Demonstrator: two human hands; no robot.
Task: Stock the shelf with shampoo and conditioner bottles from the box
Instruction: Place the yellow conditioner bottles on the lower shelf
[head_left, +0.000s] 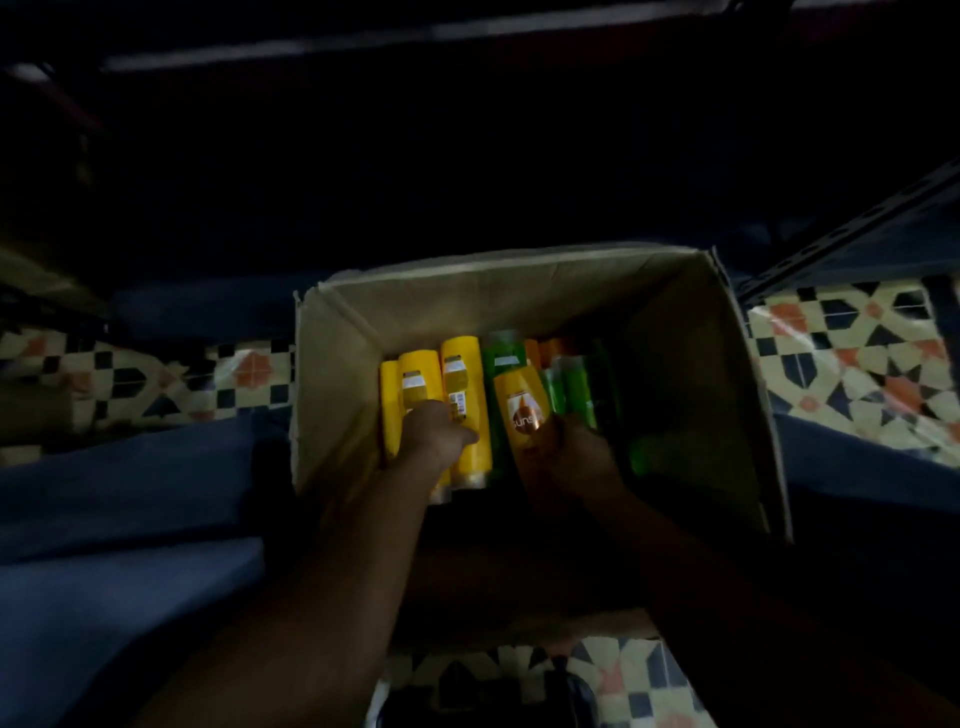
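Note:
An open cardboard box (519, 291) stands on the floor between my knees. Inside lie several yellow bottles (465, 379) on the left, green bottles (576, 384) on the right and an orange bottle (522, 410) tilted up in the middle. My left hand (434, 434) reaches into the box and closes around a yellow bottle (415, 384). My right hand (571, 457) grips the lower end of the orange bottle. The scene is very dark.
Patterned floor tiles (852, 364) show on both sides of the box. My blue-trousered legs (130, 519) flank it. A dark shelf unit fills the top, with a pale shelf edge (363, 41) and a perforated metal upright (852, 228) at right.

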